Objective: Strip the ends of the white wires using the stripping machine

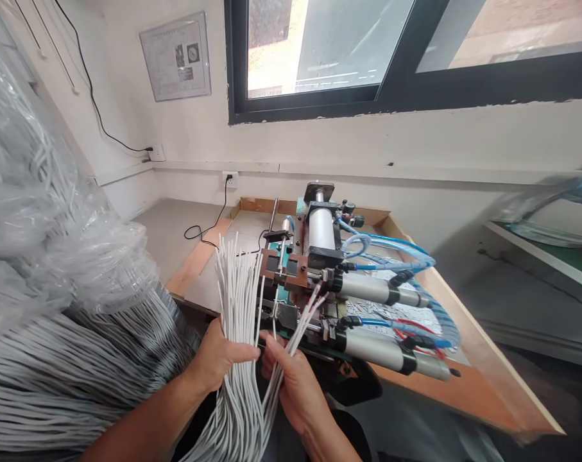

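Note:
A thick bundle of white cables (240, 295) stands upright in my left hand (218, 356), which is closed around it with the thumb across the front. My right hand (293, 378) is closed on a smaller bunch of white cables (305, 317), whose tips look stripped and brownish. One single cable (275, 305) rises from near my right fingertips toward the jaws of a pneumatic machine (291, 273); whether its end is inside them I cannot tell. Below both hands the cables hang down together toward my lap.
Silver air cylinders (368, 287) with blue hoses (391, 244) reach right across the wooden-edged tray (464, 391). White scraps (396, 308) lie beneath them. At left, many more cables (79, 372) are piled under clear plastic wrap (54, 212). A white shelf (541, 250) juts in at right.

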A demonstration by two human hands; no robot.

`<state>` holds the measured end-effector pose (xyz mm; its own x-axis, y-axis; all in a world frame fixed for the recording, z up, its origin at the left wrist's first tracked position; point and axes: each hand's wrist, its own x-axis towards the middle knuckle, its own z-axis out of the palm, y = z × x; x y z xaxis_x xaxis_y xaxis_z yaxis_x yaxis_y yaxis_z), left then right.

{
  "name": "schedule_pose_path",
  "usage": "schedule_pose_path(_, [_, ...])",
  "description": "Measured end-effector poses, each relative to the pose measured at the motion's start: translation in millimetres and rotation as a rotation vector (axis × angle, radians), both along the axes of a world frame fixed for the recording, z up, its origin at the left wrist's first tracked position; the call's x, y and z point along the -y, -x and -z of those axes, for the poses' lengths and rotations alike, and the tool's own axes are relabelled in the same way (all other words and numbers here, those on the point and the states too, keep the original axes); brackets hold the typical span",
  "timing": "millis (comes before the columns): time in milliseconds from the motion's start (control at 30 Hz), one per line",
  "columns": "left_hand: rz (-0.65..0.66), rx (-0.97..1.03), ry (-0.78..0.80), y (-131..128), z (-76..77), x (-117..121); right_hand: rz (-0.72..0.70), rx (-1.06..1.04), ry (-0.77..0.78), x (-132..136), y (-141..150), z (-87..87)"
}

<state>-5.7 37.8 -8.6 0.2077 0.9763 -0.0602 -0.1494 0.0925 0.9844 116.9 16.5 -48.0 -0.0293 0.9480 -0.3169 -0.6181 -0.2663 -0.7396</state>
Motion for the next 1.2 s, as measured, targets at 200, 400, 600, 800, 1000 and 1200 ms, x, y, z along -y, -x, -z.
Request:
schedule_pose_path(200, [0.048,-0.004,0.063,-4.2,4.0,6.1,0.127,0.101,-0.019,7.0,3.8,3.2])
schedule_pose_path(400, [0.021,0.028,0.085,0.4,13.6,5.6,0.171,0.078,0.037,11.0,-0.3,5.1])
schedule_pose_path(600, [-0.037,0.049,0.119,-1.3,11.9,6.1,0.151,0.015,0.084,1.7,-3.6,-1.1])
schedule_pose_path(800, [0.007,0.057,0.098,-3.9,6.7,8.1,-0.052,-0.098,0.057,-2.7,-0.2,-6.6])
schedule_pose_path(1000, [0.07,0.056,0.063,-2.6,8.2,10.3,0.079,0.1,-0.023,8.4,1.9,-0.3])
schedule_pose_path(1200, [0.028,0.048,0.064,1.7,20.0,10.0,0.048,0.198,0.035,26.4,-5.3,11.7])
